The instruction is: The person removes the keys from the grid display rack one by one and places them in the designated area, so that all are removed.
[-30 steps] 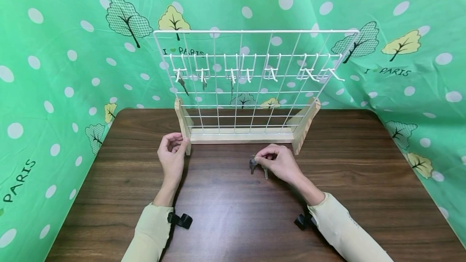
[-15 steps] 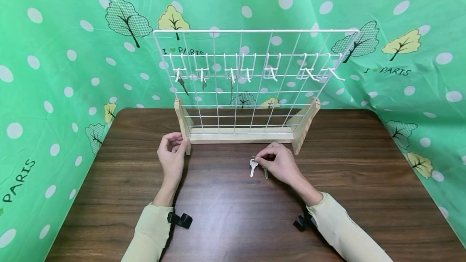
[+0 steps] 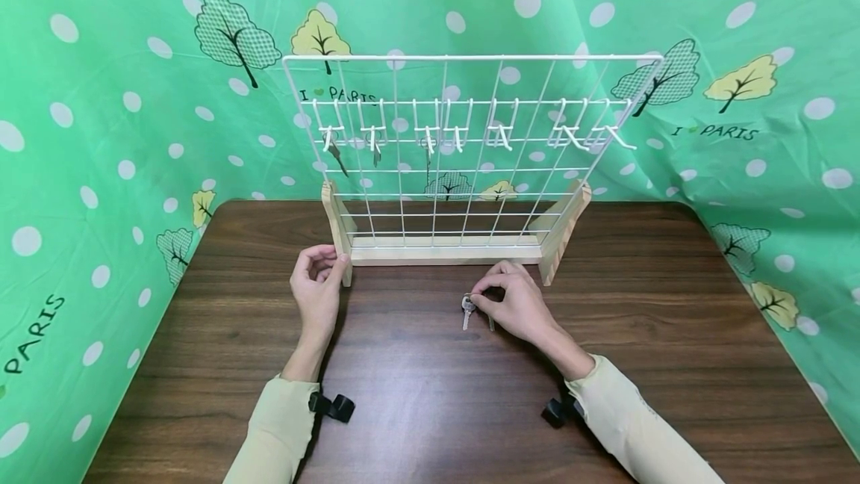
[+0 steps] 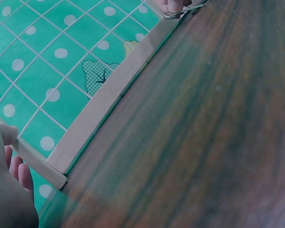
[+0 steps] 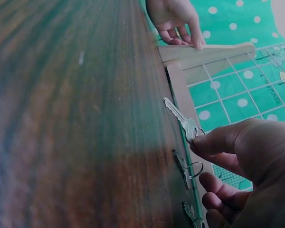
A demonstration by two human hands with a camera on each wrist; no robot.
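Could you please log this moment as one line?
left hand: holds wooden stand; right hand: pinches key; hanging keys: on white hooks

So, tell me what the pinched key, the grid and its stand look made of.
Pinched key: silvery metal, going by its sheen and cut teeth; which metal is unclear.
Grid: probably metal wire, painted or plastic-coated, judging by thin straight bars and even white.
Stand: pale wood, seemingly unpainted, since grain shows on its right side piece.
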